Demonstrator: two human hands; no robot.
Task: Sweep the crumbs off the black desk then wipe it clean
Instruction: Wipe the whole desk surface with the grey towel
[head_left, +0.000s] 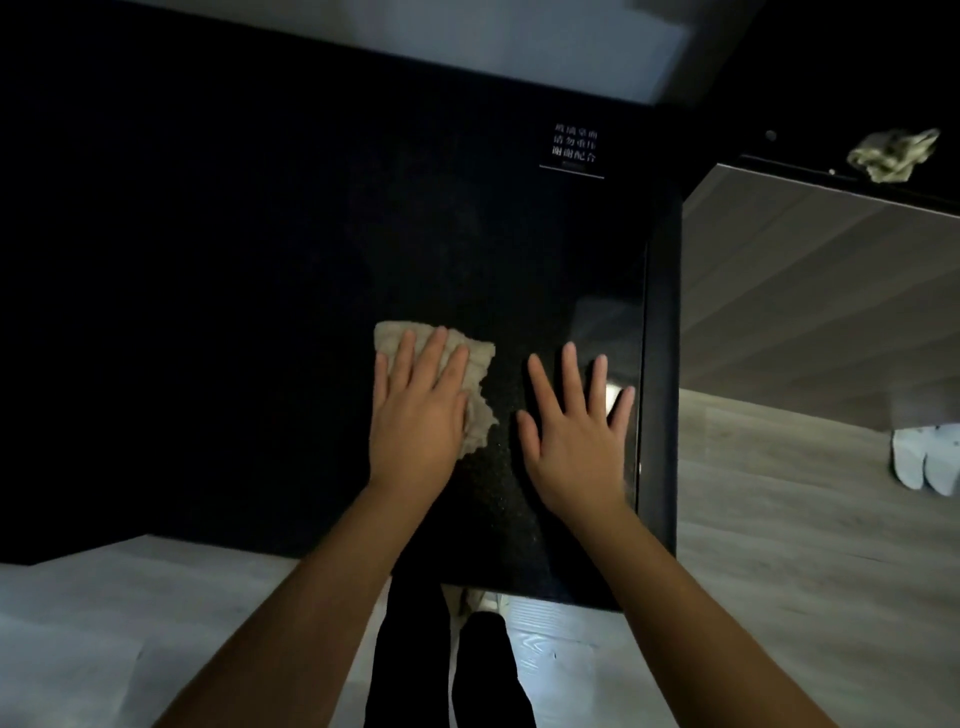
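Left hand (418, 410) flat, right hand (574, 434) flat, fingers (569, 374) spread.

cloth (480, 371): I see only its far and right edges, rest hidden under left hand (418, 415) | black desk (249, 270): left side cut by frame, lost in dark | white label (574, 148): lettering too small for me to read | white object (922, 462) at right edge: cropped, unidentifiable

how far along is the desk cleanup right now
Wiping looks under way: the left hand presses a beige cloth flat on the black desk, the right hand rests open beside it. Fine specks between the hands are left to clear. Whether sweeping is finished, I cannot tell.
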